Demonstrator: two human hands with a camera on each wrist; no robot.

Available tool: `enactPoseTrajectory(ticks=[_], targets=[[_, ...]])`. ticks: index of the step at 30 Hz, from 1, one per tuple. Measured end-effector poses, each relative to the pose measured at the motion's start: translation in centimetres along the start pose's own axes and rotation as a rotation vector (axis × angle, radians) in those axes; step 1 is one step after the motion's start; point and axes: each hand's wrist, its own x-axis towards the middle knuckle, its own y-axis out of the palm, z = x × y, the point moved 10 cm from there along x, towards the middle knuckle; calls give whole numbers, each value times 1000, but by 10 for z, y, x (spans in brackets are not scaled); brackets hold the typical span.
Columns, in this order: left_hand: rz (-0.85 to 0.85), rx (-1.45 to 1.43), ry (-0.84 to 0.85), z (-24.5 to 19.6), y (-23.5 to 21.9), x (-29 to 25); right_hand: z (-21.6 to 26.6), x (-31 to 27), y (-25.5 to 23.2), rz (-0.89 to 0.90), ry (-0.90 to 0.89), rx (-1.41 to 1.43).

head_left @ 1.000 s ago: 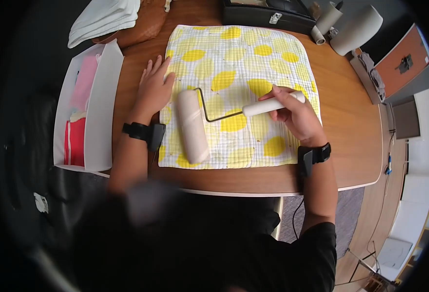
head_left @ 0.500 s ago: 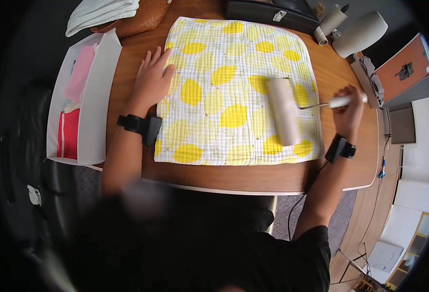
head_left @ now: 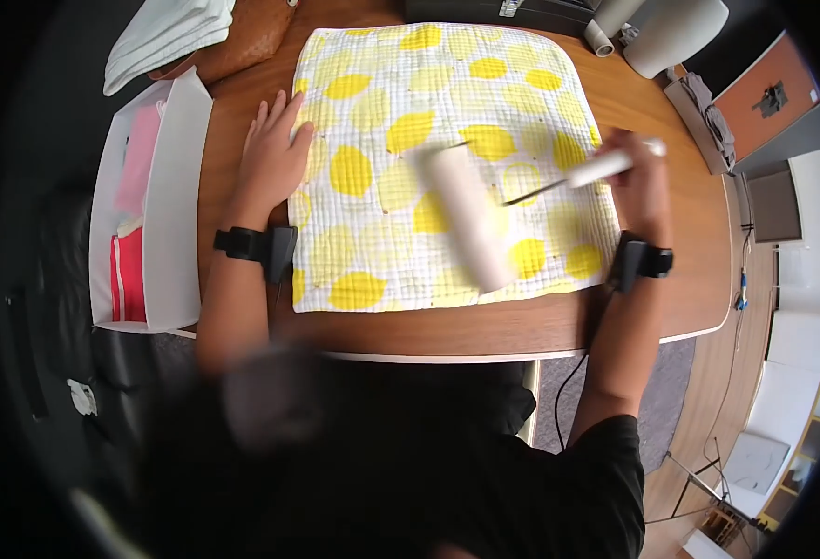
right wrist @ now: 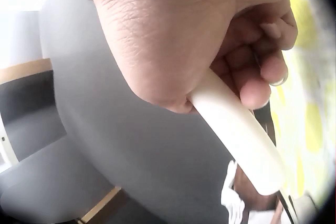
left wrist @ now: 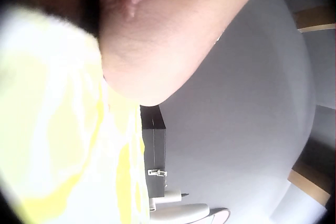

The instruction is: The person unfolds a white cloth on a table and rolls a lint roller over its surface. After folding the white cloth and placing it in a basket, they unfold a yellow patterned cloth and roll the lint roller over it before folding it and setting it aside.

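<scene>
A quilted white cloth with yellow lemon prints [head_left: 363, 233] lies spread over the wooden table. My right hand [head_left: 641, 182] grips the white handle [right wrist: 239, 134] of a lint roller [head_left: 470, 219], its fingers curled round it in the right wrist view. The pale roller, blurred by motion, lies across the middle of the cloth, joined to the handle by a bent dark wire. At the cloth's left edge, my left hand [head_left: 275, 154] rests with its fingers extended. The left wrist view shows the base of that hand close over the cloth.
Left of the cloth stands a white box [head_left: 182, 200] with pink and red fabric inside. Behind are folded white cloths [head_left: 172, 37], a brown woven bag [head_left: 251, 47] and a black case [head_left: 484, 9]. Paper rolls [head_left: 675, 37] and a narrow tray [head_left: 698, 121] line the right back.
The lint roller went from the cloth's left side to its right, then back left to the middle, with my right hand following. My left hand stays at the left edge.
</scene>
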Motion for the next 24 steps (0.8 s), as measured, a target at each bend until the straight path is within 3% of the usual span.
enactPoseTrajectory(ticks=[1, 2, 3, 4, 6, 9, 11, 13, 15, 17, 18, 21, 24], targets=[[-1, -1, 0, -1, 0, -1, 13, 3, -28, -118, -13, 9], [0, 12, -1, 0, 0, -2, 18, 12, -62, -114, -127, -58], [0, 26, -2, 0, 0, -2, 17, 11, -84, -280, -41, 255], [-4, 39, 1, 0, 0, 1, 11, 22, -117, -168, -61, 296], [-23, 39, 10, 4, 3, 1, 15, 23, -137, -119, -156, 330], [-27, 50, 10, 5, 5, 1, 26, 6, -81, -219, -68, 238], [-12, 51, 5, 3, 5, 0, 18, -4, -25, -108, -24, 89], [-2, 38, 1, -1, 1, 0, 13, -21, 50, 182, 4, -215], [8, 33, -1, -3, 0, 0, 6, -53, 117, 272, 182, -165], [6, 31, -9, -2, -3, 1, 3, -66, 153, 487, 234, -111], [-2, 26, -18, -1, -4, 1, 3, -68, 160, 588, 254, -143], [-11, 30, -60, -8, -6, -1, 11, -53, 120, 354, 157, -85], [-62, 97, -67, -7, -9, -3, 26, -27, 35, 73, 43, -202]])
